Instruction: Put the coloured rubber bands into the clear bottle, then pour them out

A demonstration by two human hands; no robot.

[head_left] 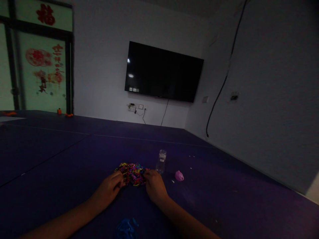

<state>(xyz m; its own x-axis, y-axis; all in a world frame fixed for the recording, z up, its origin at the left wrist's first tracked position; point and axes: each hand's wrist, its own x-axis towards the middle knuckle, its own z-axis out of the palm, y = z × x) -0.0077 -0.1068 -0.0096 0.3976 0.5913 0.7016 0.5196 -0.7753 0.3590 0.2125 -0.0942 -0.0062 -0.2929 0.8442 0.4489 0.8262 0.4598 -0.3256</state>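
Observation:
A loose heap of small multicoloured rubber bands [134, 173] lies on the purple surface in front of me. At its left edge my left hand [114, 182] is closed, its curled fingers pinching into the bands. My right hand [156, 186] grips the heap's right edge, with thumb and fingers drawn together. Just beyond my right hand an uncapped clear bottle [161, 160] stands upright, bearing a small pale label. Its lower part is close to my fingers. To the right rests a pink cap [178, 176] with a loop, apart from the bottle.
Blue strips [126, 229] lie near the bottom edge, between my forearms. White scraps [172, 181] are scattered around the cap. Small orange objects [59, 111] sit at the far left edge of the purple surface [62, 156]. A black cable [219, 91] hangs down the right wall.

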